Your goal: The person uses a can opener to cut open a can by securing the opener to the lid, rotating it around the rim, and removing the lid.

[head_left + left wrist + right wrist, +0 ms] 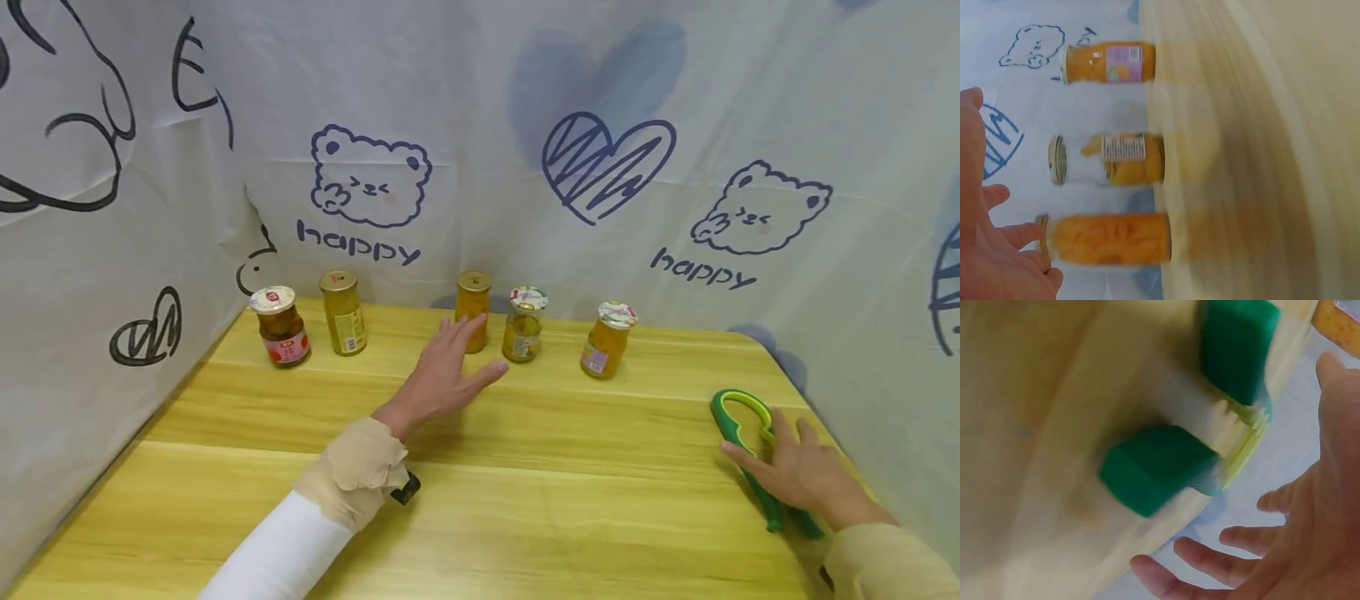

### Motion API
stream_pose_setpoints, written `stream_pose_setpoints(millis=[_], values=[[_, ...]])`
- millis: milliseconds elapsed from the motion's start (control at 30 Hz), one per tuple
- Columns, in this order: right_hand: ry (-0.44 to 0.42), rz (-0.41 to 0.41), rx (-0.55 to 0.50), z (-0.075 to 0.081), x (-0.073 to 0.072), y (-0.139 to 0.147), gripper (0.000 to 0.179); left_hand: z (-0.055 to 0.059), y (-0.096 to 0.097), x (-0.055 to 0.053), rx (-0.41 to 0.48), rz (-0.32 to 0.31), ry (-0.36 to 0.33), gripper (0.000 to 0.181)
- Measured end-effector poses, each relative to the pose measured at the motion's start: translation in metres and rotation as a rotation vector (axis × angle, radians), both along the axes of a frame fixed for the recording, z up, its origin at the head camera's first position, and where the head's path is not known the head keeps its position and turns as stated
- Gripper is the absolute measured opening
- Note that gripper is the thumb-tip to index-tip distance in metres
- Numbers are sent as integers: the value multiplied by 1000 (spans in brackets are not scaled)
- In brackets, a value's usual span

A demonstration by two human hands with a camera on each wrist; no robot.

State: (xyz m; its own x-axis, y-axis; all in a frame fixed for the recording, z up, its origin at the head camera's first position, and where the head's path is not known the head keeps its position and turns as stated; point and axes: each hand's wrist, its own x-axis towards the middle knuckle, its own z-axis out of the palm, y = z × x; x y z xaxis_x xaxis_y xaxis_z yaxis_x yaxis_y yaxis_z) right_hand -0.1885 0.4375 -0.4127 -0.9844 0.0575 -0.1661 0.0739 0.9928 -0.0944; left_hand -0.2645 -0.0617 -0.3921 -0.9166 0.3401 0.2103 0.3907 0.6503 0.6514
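Observation:
My left hand [442, 371] reaches over the table with its fingers spread, in front of a tall jar of orange fruit [473, 312] with a gold lid; it grips nothing. In the left wrist view that orange jar [1110, 239] stands nearest the fingers; whether they touch is unclear. Beside it is a jar of pale yellow fruit [522, 327] with a patterned lid. At the right, my right hand [810, 471] hovers over a green jar opener [726, 417], fingers apart. The right wrist view shows the opener's two green handles [1154, 469] and lime toothed inside, away from the palm.
Farther right stands another orange jar [604, 342] with a purple label. At the back left are a dark red-labelled jar [283, 329] and a tall yellow jar [345, 315]. A printed white cloth [480, 125] hangs behind the wooden table [525, 508] and along both sides.

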Motion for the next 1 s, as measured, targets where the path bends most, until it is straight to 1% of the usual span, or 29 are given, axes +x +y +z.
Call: stream_pose_setpoints(millis=[133,200,300,433,500,567,700,867,1000], values=[[-43,-53,-11,-3,4,1,128,-7,17,2,33,-37,-13,80],[-59,-67,-10,-5,5,3,131,-9,26,4,50,-52,-30,80],[-49,-59,-6,-9,5,5,127,-11,38,6,58,-94,-46,79],[-11,-55,-36,-9,6,6,120,-13,55,8,45,-180,-56,77],[-6,-58,-48,-9,5,6,119,-15,63,7,45,-202,-69,77],[-17,-57,-50,-7,4,5,120,-14,70,6,48,-204,-93,76],[-71,-51,-33,-7,2,4,120,-14,84,0,62,-207,-136,75],[-93,-54,-32,-7,4,5,110,-18,100,-8,94,-233,-176,75],[-88,-46,-42,-5,3,6,98,-22,108,-14,114,-222,-213,72]])
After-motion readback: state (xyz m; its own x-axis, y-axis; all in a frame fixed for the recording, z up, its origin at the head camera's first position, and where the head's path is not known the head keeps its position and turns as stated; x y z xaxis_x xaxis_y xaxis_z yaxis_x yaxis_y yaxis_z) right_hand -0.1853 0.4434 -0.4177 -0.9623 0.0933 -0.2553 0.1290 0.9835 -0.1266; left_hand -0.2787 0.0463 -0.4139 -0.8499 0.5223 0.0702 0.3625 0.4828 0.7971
